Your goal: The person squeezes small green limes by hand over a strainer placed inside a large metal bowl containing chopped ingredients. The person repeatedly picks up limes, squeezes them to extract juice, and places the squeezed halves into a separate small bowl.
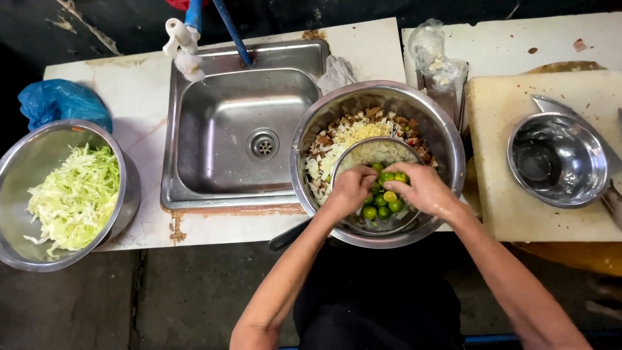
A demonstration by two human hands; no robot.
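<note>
Left hand (350, 190), right hand (424, 188) curled over limes (382, 202) in strainer (369, 154); grips unclear.

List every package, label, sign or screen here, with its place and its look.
Blue bag: far left on the counter, behind the cabbage bowl; crumpled blue plastic.
Clear bag: between the mixing bowl and the cutting board; crinkled, transparent, pale contents.
No labels, signs or screens show.

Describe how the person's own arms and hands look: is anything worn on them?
Both arms are bare from the elbow down, with no sleeves in view. The left hand and the right hand wear no gloves, and no ring, watch or bracelet can be made out. The arms are slim. Between them a dark garment covers the body.
</note>
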